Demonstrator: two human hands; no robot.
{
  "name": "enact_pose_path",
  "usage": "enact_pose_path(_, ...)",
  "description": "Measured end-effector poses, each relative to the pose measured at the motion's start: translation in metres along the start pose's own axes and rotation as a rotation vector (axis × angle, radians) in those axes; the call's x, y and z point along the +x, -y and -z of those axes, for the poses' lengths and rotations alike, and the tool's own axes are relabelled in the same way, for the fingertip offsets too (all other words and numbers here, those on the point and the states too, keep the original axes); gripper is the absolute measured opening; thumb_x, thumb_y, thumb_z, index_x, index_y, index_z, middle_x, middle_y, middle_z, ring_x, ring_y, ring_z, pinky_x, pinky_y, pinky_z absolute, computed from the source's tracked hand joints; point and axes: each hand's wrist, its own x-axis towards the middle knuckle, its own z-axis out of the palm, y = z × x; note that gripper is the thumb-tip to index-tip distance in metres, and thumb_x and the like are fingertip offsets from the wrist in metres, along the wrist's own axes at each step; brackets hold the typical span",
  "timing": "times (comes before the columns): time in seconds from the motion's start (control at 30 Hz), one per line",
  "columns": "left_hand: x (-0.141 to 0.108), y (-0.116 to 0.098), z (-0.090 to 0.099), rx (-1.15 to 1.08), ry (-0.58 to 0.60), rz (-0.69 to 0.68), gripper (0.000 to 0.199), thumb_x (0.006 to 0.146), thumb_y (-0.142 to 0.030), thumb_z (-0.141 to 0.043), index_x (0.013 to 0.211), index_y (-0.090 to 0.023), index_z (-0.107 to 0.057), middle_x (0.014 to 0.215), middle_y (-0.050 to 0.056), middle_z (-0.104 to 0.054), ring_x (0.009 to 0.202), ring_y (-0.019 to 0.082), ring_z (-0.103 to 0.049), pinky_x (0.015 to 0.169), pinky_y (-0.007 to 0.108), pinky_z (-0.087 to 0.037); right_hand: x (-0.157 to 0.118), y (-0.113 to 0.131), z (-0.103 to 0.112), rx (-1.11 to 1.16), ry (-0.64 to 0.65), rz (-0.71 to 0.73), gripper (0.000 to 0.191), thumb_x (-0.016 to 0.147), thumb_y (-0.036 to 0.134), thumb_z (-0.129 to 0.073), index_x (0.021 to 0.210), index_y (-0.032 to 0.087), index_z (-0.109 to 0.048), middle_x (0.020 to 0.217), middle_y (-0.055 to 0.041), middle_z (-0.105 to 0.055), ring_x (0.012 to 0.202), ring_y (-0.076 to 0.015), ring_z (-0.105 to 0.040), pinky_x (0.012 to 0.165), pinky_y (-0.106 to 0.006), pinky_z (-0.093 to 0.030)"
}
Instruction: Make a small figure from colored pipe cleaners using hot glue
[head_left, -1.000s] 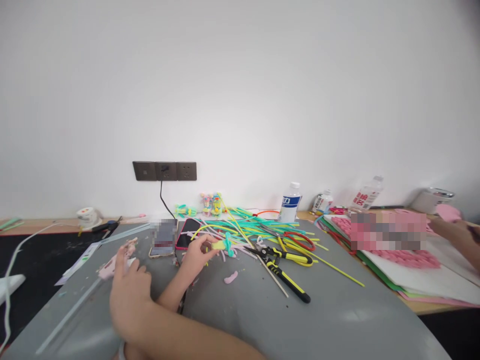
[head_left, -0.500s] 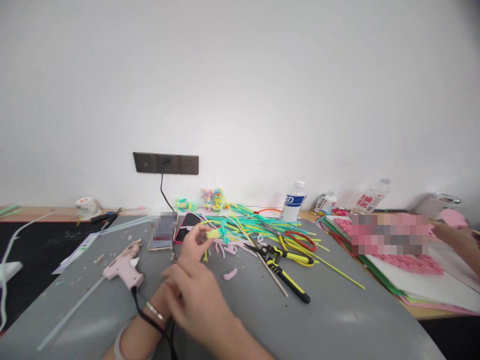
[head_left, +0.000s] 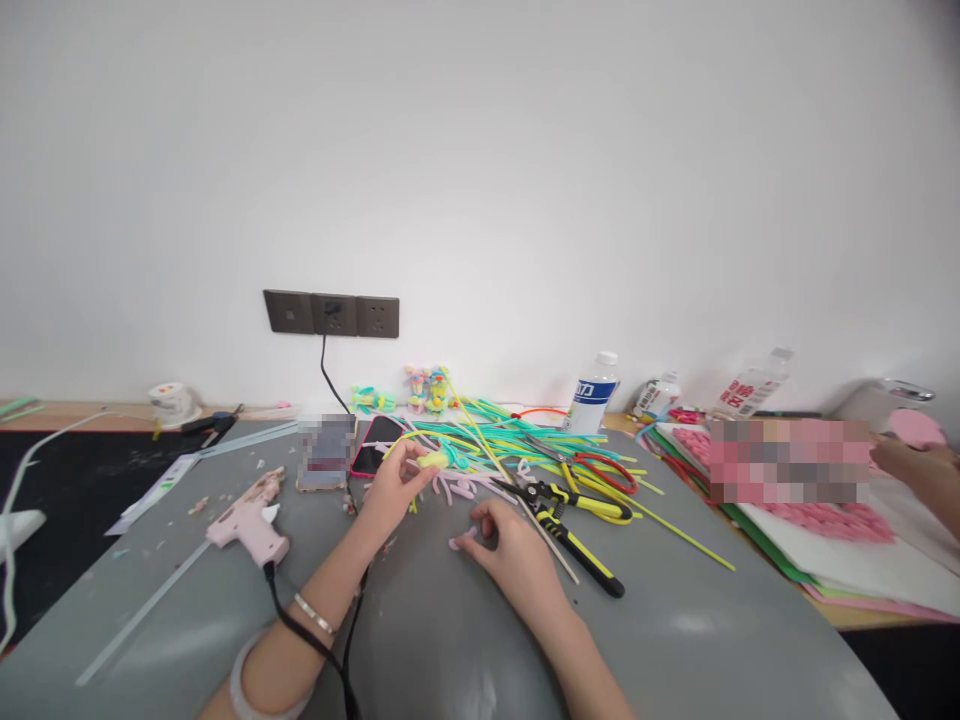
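One craft piece (head_left: 432, 460): my left hand (head_left: 394, 490) pinches it, presumably exposing its teal end (head_left: 456, 457); right hand (head_left: 514, 548) at lilac scrap (head_left: 454, 544), closure unclear.

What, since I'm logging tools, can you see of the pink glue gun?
The pink glue gun lies on its side on the gray work surface, nozzle end pointing away and rightward. Its body looks plastic, brown-stained toward the nozzle, with a white trigger. A long, translucent glue stick meets its rear; a black cord leaves the handle's end.
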Motion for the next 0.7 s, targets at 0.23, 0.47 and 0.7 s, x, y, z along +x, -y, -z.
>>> enact_pose_path(0.23, -0.0020, 0.0024, -0.0036, -0.094, 0.059, 0.055, 0.036, 0.077, -0.048, -0.068, 0.086, -0.021, -0.046, 0.074, 0.001, -0.068, 0.062, 0.016, -0.065, 0.061, 0.026, -0.047, -0.0060, -0.0014, -0.0082, 0.105, -0.020, 0.087, 0.012, 0.086, 0.032, -0.063, 0.083, 0.021, -0.065, 0.083, -0.0059, -0.063, 0.080, -0.0239, -0.061, 0.074, -0.035, -0.045)
enact_pose_path(0.47, -0.0036, -0.0011, -0.0036, -0.027, 0.105, 0.049, 0.033, 0.079, -0.047, -0.065, 0.090, -0.022, -0.046, 0.070, -0.002, -0.066, 0.062, 0.015, -0.062, 0.052, 0.022, -0.039, -0.0101, -0.0004, -0.0089, 0.141, -0.041, 0.130, 0.021, 0.092, 0.036, -0.054, 0.079, 0.021, -0.061, 0.082, -0.0057, -0.062, 0.077, -0.0222, -0.056, 0.071, -0.033, -0.043)
enact_pose_path(0.7, -0.0024, -0.0011, -0.0020, -0.011, 0.113, 0.050, 0.031, 0.078, -0.045, -0.065, 0.090, -0.022, -0.049, 0.065, -0.004, -0.062, 0.058, 0.013, -0.057, 0.054, 0.022, -0.039, -0.0058, -0.0047, -0.0075, 0.490, -0.193, -0.032, 0.028, 0.086, 0.045, -0.059, 0.081, 0.018, -0.064, 0.067, -0.0011, -0.058, 0.059, -0.0165, -0.050, 0.057, -0.027, -0.039)
